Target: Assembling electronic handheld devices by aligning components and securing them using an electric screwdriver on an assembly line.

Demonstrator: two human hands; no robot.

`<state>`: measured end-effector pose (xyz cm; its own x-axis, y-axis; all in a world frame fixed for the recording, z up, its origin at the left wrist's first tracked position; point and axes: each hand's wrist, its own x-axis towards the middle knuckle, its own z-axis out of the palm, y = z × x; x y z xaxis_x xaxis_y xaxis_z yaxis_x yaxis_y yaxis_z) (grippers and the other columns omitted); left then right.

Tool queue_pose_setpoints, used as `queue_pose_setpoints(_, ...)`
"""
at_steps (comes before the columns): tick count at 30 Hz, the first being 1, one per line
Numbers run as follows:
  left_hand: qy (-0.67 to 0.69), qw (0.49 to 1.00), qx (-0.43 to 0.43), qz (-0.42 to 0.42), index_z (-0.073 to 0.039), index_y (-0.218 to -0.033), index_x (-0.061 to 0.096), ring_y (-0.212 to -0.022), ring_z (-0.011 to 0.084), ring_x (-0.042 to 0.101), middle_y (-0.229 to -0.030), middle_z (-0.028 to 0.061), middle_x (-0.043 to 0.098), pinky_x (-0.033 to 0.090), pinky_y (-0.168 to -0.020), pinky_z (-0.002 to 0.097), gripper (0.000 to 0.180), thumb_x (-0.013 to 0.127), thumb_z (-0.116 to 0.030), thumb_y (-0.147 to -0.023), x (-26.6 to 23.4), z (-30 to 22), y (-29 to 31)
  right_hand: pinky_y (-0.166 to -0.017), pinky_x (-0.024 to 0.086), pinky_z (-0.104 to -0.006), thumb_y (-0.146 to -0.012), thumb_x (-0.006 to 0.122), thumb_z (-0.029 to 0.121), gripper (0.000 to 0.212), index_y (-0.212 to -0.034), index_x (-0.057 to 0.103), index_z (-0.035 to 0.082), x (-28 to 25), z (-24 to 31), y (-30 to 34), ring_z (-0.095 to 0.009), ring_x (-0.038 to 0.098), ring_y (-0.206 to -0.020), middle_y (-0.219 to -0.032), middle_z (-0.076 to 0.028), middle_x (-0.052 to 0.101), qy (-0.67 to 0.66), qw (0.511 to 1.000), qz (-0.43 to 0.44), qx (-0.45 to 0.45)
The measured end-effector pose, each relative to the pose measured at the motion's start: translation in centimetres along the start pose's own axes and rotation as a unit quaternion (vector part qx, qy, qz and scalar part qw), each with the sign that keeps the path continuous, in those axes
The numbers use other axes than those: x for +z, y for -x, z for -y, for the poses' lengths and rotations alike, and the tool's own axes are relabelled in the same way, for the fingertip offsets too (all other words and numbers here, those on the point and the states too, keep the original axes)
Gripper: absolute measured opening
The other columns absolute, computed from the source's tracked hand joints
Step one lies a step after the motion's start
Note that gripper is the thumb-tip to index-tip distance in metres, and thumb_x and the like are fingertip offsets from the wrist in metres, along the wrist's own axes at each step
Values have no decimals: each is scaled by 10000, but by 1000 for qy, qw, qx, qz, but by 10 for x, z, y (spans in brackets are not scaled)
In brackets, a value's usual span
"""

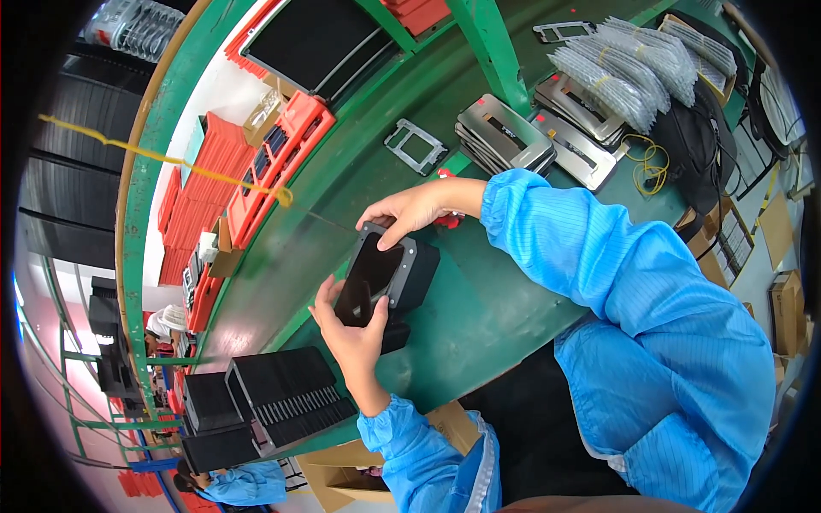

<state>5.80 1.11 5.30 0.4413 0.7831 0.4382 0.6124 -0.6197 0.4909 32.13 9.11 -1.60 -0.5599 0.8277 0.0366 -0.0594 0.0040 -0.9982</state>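
A dark, glossy rectangular panel [368, 280] with grey screwed end pieces lies tilted against a black block [419, 272] on the green bench. My left hand [351, 332] grips its lower end, thumb on one side and fingers on the other. Its upper end is in my right hand [412, 212], with the thumb over the face and the fingers curled round the edge. How panel and block join I cannot tell. Beyond my right hand lies a grey open frame [416, 146]. A small red item [446, 221] sits beneath my right wrist.
Stacked silver plates [505, 135] and bundles of clear plastic trays [629, 64] stand at the back right, near a yellow cord [652, 167]. Black slotted racks [291, 393] line the left end. Red trays [278, 171] fill a shelf behind a green post [487, 51]. A cardboard box [342, 474] stands below.
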Motion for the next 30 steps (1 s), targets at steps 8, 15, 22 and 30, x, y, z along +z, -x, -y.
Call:
queue_pose_setpoints(8,3,1000,-29,-12,-40,-1393,494,-1134,249,607,-1195,139,634,477,-1000,373,757,873,-102,-740,0,-6,7,-1109,390,-341,-945,726,187,649,-1499,421,38,7,12,7,-181,507,-1277,-1359,-96,567,47,999,10,-17)
queue_pose_setpoints(15,46,997,6,-68,-39,-1431,537,-1271,337,560,-1410,198,536,319,-1173,476,640,784,-170,-855,-24,7,13,-1093,389,-341,-963,696,201,625,-1502,420,44,2,11,11,-189,515,-1240,-1320,-92,569,84,996,0,-22)
queue_pose_setpoints(22,14,990,-103,98,-69,-1453,559,-1356,315,493,-1481,198,488,357,-1147,393,551,713,-144,-929,-39,20,34,-1050,443,-356,-990,644,241,559,-1478,462,38,3,20,13,-201,573,-1185,-1322,-102,595,70,997,5,-40)
queue_pose_setpoints(30,53,986,-127,93,-89,-1452,567,-1362,332,482,-1507,209,442,382,-1122,398,545,716,-196,-939,-40,26,43,-776,565,-306,-1044,538,293,500,-1465,482,29,-15,100,40,-165,697,-841,-1363,-117,604,6,937,-334,-102)
